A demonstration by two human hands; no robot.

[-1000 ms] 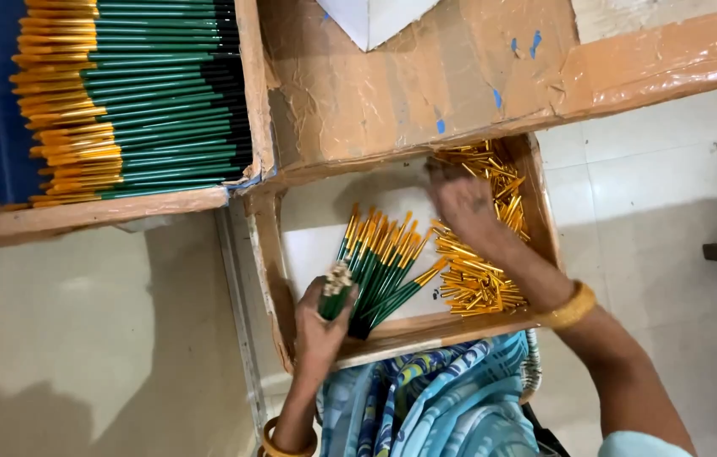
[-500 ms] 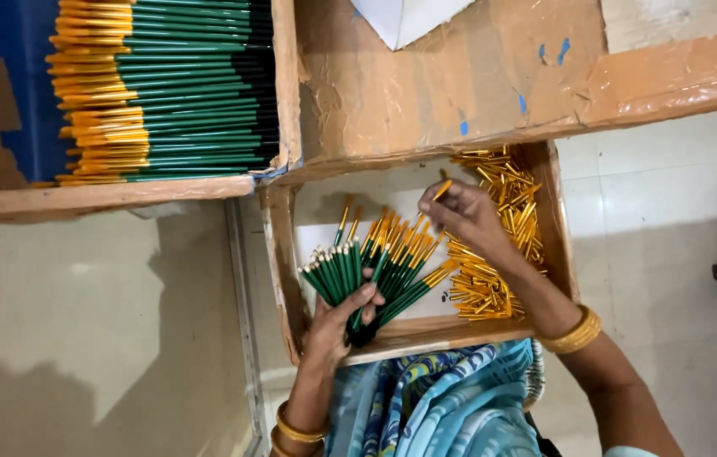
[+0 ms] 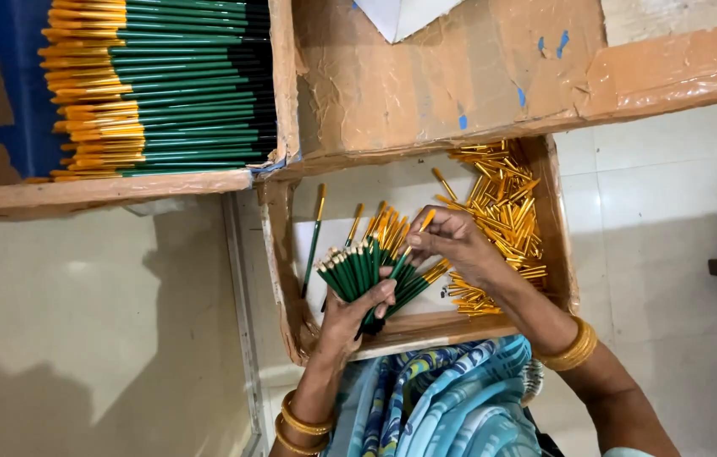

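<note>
Capping pens: left hand (image 3: 357,311) grips a fanned pen bunch (image 3: 375,267); right hand (image 3: 452,241) pinches a gold cap (image 3: 426,220) onto one. Next calls for another cap from the pile (image 3: 502,211).

Brown cardboard cartons only, no labels or screens.
Open small carton (image 3: 278,279) at floor centre; taped large carton (image 3: 426,76) just behind; third carton (image 3: 96,190) at left.

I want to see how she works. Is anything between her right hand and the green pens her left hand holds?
Nothing visible. The right hand already touches the fanned bunch of green pens, pinching one of them, while the left hand grips the bunch from below.
</note>
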